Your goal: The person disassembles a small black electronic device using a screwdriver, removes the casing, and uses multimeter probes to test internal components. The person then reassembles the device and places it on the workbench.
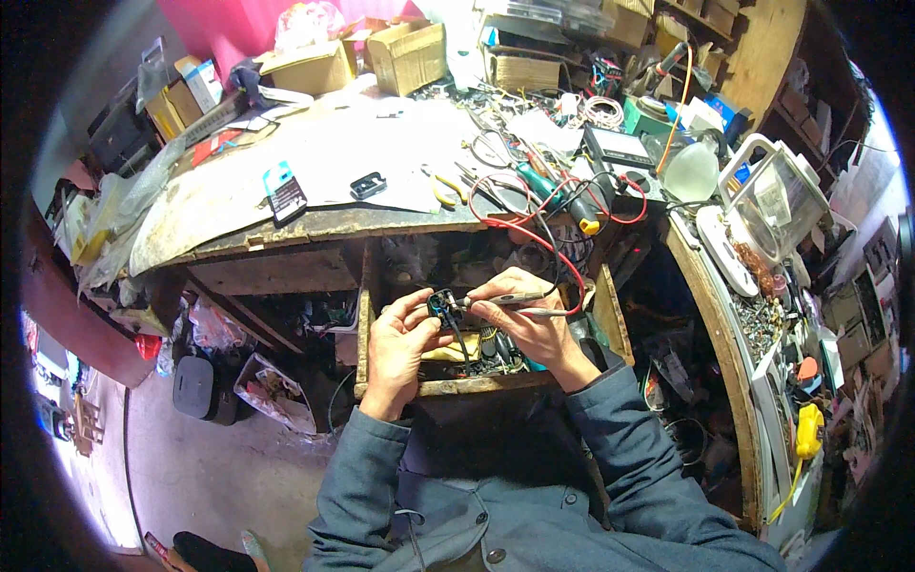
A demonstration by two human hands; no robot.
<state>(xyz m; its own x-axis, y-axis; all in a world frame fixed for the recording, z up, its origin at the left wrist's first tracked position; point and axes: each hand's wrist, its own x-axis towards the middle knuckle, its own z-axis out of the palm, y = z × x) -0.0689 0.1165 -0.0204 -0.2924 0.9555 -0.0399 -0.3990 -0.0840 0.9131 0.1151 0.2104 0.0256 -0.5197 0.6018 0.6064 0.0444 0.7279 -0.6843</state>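
My left hand [396, 351] pinches a small black electronic part [440, 307] with bluish wires and a dark cable hanging below it. My right hand [532, 324] grips a pair of test probes [519, 299] like pens, one with a red lead and one with a black lead. Their tips meet the part, though the exact contact is too small to make out. Both hands are above an open wooden drawer [477, 384] full of tools and small parts. From the probes, the red lead [572, 270] curves up onto the bench.
On the bench [229, 214] lie a black plastic casing [368, 185], a dark flat card [284, 195], yellow-handled pliers [444, 189] and a black box with a display [618, 148]. Cardboard boxes [408, 57] stand behind. At right are a clear plastic jug [782, 200] and a yellow tape measure [809, 431].
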